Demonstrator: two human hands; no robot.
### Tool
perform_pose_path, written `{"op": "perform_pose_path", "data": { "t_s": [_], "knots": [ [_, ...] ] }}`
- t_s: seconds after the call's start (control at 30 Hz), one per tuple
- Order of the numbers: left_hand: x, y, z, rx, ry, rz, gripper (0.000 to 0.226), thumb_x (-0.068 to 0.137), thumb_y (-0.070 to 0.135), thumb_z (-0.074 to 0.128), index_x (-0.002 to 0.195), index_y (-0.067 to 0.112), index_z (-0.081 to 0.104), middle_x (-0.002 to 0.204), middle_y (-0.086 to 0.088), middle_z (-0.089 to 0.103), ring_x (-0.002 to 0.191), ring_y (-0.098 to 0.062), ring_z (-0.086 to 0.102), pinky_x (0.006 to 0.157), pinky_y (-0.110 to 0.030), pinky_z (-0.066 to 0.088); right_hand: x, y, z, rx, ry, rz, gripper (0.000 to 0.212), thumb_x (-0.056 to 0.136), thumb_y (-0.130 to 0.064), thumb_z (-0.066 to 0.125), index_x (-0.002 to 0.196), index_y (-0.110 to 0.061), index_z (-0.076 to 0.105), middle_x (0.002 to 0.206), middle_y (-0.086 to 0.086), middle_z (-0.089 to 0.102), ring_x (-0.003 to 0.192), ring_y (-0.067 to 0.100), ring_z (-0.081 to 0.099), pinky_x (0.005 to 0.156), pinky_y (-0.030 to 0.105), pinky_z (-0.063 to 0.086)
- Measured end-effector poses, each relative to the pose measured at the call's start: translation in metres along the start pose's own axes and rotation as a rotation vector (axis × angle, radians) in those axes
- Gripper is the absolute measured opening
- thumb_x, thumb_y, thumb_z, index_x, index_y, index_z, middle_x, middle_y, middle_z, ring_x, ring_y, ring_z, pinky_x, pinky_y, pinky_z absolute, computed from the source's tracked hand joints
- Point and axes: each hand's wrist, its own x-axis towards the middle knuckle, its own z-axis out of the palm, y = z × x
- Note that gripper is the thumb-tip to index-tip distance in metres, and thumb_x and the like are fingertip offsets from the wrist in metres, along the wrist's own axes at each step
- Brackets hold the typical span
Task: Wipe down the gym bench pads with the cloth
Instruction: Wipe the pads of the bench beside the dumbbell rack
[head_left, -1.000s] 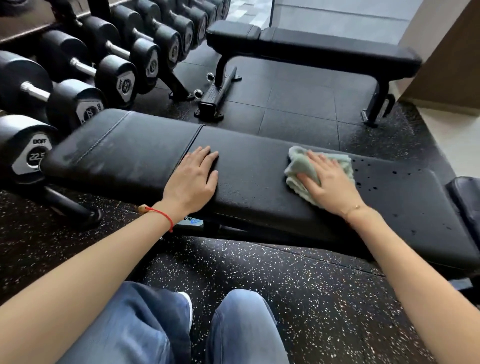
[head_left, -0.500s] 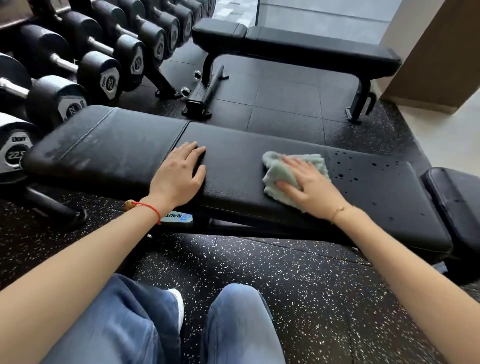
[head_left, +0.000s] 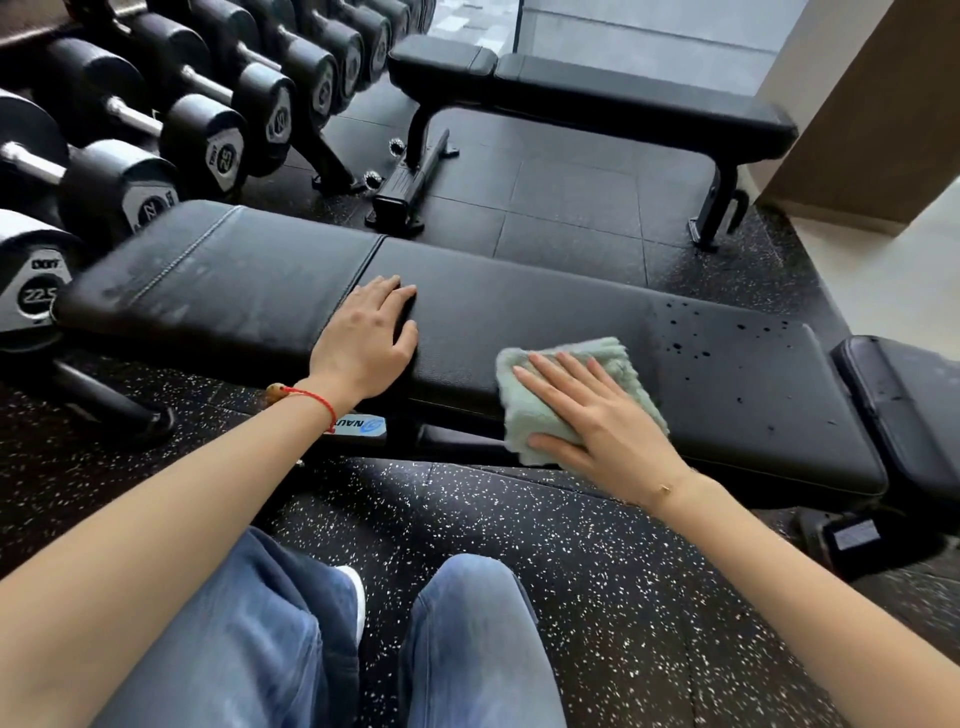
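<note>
The head view showed the right hand (head_left: 597, 415) pressed flat on the green cloth (head_left: 561, 384) at the long bench pad's (head_left: 519, 312) near edge, left hand (head_left: 369, 332) spread empty, bracing; droplets (head_left: 691, 332) rightward likely wanted overlapping strokes.

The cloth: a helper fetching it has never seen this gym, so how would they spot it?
Find the long black bench nearest the person, beside the dumbbell rack. On its front edge, under the flat right hand, lies the cloth: pale green and fluffy, the only soft, light thing among black pads.
</note>
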Motion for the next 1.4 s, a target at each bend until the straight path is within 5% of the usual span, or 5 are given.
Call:
{"op": "perform_pose_path", "data": {
  "t_s": [0.4,0.63,0.9,1.13,1.4],
  "knots": [
    [-0.001,0.0,-0.002,-0.022,-0.008,0.007,0.061,0.089,0.038,0.034,0.144,0.013,0.044,0.153,-0.01,0.039,0.144,-0.026,0.029,0.121,-0.037,0.016,-0.02,0.013,0.008,-0.151,0.173,0.043,0.077,0.09,-0.062,0.047,0.152,-0.018,0.032,0.157,0.003,0.032,0.147,0.021,0.026,0.118,0.045,0.026],
    [-0.001,-0.002,-0.001,-0.054,-0.022,0.012,0.061,0.09,0.037,0.035,0.146,0.013,0.042,0.154,-0.009,0.037,0.146,-0.024,0.026,0.122,-0.036,0.014,0.067,-0.045,0.037,-0.145,0.153,-0.054,0.078,0.093,-0.062,0.041,0.15,-0.009,0.034,0.156,0.01,0.034,0.146,0.024,0.028,0.119,0.042,0.024],
    [-0.001,-0.003,-0.002,-0.042,-0.021,0.012,0.061,0.091,0.039,0.033,0.147,0.015,0.041,0.155,-0.008,0.036,0.146,-0.023,0.025,0.122,-0.036,0.013,-0.021,0.017,0.007,-0.161,0.178,0.024,0.082,0.089,-0.063,0.048,0.152,-0.014,0.031,0.158,0.005,0.03,0.146,0.02,0.028,0.117,0.045,0.029],
    [-0.001,-0.003,-0.003,-0.037,-0.014,0.018,0.061,0.09,0.038,0.034,0.146,0.015,0.042,0.154,-0.008,0.037,0.146,-0.024,0.026,0.122,-0.037,0.016,0.07,-0.05,0.041,-0.144,0.203,-0.02,0.08,0.089,-0.066,0.049,0.149,-0.014,0.037,0.154,0.007,0.038,0.144,0.024,0.033,0.119,0.042,0.027],
    [0.0,-0.001,-0.002,-0.001,-0.017,0.022,0.062,0.09,0.038,0.033,0.145,0.013,0.043,0.154,-0.009,0.038,0.145,-0.025,0.027,0.122,-0.035,0.014,-0.038,0.029,0.005,-0.155,0.22,0.092,0.081,0.085,-0.064,0.054,0.15,-0.019,0.035,0.157,0.002,0.033,0.145,0.019,0.031,0.116,0.045,0.032]
  ]
}}
